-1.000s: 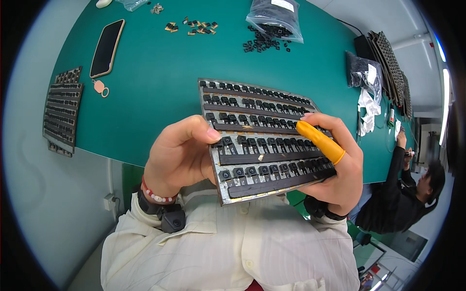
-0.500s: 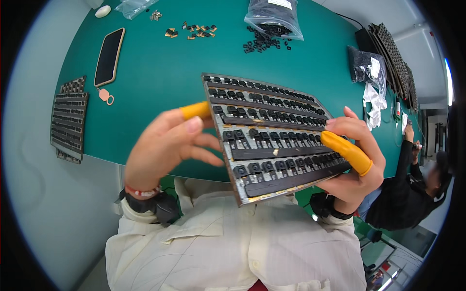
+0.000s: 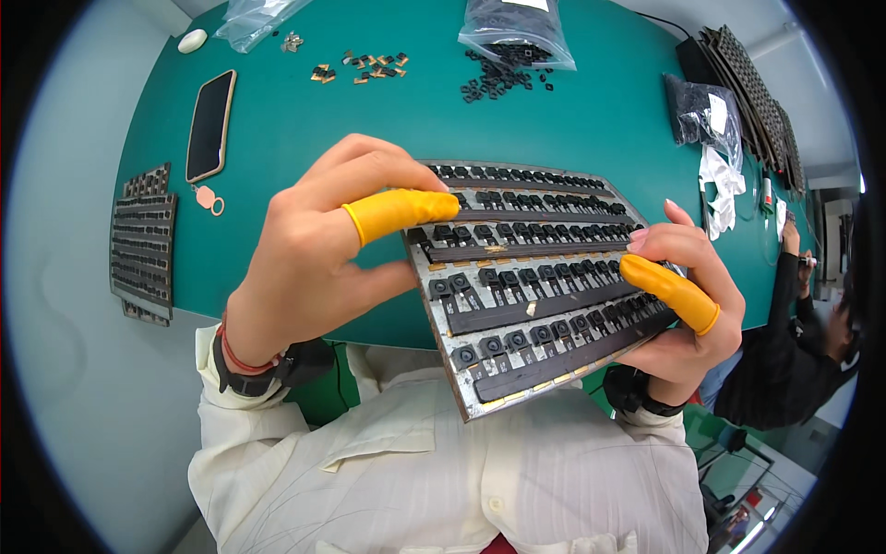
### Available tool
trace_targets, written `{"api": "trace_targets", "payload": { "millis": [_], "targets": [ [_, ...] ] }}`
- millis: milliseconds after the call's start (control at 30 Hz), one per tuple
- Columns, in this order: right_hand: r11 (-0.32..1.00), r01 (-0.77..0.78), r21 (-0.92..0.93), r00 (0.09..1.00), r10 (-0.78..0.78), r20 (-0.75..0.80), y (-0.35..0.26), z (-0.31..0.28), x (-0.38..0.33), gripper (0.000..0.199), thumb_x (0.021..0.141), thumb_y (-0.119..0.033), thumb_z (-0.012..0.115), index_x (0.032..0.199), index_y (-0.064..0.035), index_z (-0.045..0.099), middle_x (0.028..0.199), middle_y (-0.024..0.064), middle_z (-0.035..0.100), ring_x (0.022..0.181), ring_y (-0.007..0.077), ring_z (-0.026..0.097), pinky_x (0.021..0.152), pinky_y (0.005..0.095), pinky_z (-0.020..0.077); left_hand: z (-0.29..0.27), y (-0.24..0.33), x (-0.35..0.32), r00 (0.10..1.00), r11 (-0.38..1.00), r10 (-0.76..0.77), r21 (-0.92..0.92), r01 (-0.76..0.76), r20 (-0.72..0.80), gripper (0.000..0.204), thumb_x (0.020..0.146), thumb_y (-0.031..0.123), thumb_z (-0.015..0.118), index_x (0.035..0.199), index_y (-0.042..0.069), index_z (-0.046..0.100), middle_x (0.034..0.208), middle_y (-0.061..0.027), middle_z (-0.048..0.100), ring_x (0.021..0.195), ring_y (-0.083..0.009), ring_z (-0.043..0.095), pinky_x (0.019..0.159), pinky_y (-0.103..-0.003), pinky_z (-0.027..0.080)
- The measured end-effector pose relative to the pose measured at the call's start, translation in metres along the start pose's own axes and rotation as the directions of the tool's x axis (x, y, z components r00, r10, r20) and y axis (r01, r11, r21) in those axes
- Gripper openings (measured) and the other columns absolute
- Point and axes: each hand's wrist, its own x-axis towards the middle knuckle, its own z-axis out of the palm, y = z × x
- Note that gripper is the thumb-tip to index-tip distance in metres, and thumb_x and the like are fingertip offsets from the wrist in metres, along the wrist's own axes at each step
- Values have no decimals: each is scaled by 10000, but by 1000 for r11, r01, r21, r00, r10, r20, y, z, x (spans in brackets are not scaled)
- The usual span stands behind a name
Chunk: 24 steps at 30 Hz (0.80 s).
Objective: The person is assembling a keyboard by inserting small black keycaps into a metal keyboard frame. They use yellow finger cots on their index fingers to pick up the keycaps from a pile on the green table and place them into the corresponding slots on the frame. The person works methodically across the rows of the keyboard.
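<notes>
A flat metal tray (image 3: 544, 319) is held tilted above my lap. It carries rows of small black square pieces, apparently camera modules, with dark bars running between the rows. My right hand (image 3: 688, 291) grips its right edge, thumb underneath and a yellow finger cot over the front. At the upper left edge, my left hand (image 3: 337, 222) has its fingers on the tray's face, with its yellow-cotted fingertip against the modules of an upper row. The left thumb goes behind the edge, where its tip is hidden.
Green table (image 3: 323, 138) beyond the tray. Loose gold-and-black pieces (image 3: 369, 66), black caps (image 3: 498, 78) spilling by a plastic bag (image 3: 517, 32), a phone (image 3: 210, 125) and stacked trays (image 3: 143, 245) lie on it. Right: more trays (image 3: 738, 102), white gloves (image 3: 720, 189), another person (image 3: 784, 360).
My left hand has risen from beside the tray's left edge and now takes hold at its upper left. The tray has shifted slightly down and to the right.
</notes>
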Motion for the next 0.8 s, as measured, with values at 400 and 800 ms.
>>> {"api": "trace_targets", "payload": {
  "millis": [400, 800],
  "targets": [
    [999, -15, 51, 998, 12, 68, 4, -2, -7, 547, 520, -303, 914, 918, 22, 725, 957, 133, 688, 902, 280, 686, 999, 545, 412, 4, 7, 11, 979, 980, 167, 90, -178, 119, 379, 516, 60, 819, 862, -36, 699, 922, -98, 694, 860, -267, 635, 694, -325, 533],
    [999, 28, 18, 997, -29, 72, 5, 4, -10, 592, 478, -367, 912, 880, 18, 709, 895, 133, 681, 845, 283, 681, 1015, 602, 389, 1, 0, 6, 949, 974, 198, 60, -219, 246, 399, 533, 51, 817, 891, -68, 688, 927, -130, 688, 861, -300, 634, 692, -328, 535]
  ]
}}
